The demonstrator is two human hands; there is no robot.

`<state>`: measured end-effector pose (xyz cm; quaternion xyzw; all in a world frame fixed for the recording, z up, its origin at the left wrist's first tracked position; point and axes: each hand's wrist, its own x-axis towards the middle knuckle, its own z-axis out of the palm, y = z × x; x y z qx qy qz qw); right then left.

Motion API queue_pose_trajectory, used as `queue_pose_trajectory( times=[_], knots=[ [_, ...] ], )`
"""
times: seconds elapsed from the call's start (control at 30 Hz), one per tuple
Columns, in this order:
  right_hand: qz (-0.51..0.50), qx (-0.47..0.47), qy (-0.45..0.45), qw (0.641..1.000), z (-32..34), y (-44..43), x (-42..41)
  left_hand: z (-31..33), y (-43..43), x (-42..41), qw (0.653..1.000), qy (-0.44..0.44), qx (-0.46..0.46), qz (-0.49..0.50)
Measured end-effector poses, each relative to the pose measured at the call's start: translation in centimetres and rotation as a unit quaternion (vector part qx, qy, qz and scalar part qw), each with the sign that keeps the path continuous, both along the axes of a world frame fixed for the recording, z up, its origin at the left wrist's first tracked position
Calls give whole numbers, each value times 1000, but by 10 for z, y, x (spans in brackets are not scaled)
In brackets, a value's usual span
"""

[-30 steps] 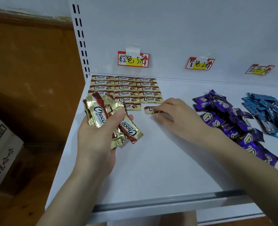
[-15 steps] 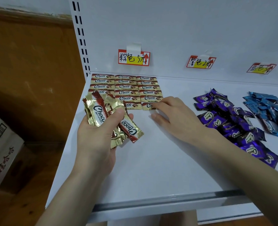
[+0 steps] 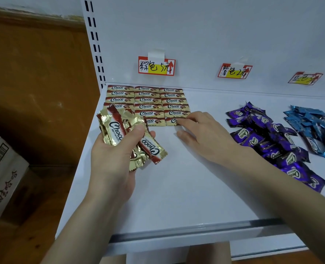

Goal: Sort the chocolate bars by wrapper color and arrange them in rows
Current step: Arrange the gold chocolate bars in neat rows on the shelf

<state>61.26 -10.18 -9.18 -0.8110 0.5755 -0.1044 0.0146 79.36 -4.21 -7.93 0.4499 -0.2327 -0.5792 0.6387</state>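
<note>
Left hand [image 3: 112, 168] holds bunch of gold bars [image 3: 117, 130] in curled grip; right hand [image 3: 205, 136], grip flat, rests straight fingers [image 3: 192, 119] on front gold bar [image 3: 171, 121] of shelf [image 3: 176, 187] rows [image 3: 146, 101].

Left hand [image 3: 112, 161] grips gold bars [image 3: 117, 130]; right hand [image 3: 205, 136] seemingly touches one.

Probably a shop — white slotted shelf [image 3: 176, 187], handwritten price tags [image 3: 156, 66].
</note>
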Motion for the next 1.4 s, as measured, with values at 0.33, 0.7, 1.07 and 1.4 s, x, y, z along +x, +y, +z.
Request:
queue_pose_trajectory(
  times=[0.33,0.7,1.07,1.4],
  knots=[
    [-15,-12,-338,941,43,22,12,3,4,-1,1000,9,-21,-5],
    [76,92,-469,875,46,79,76,20,33,16,995,59,-77,13],
    [45,143,-500,853,54,84,91,17,45,29,995,28,-92,42],
    [-29,207,-562,800,42,74,95,5,48,38,996,-61,-55,21]
  ],
)
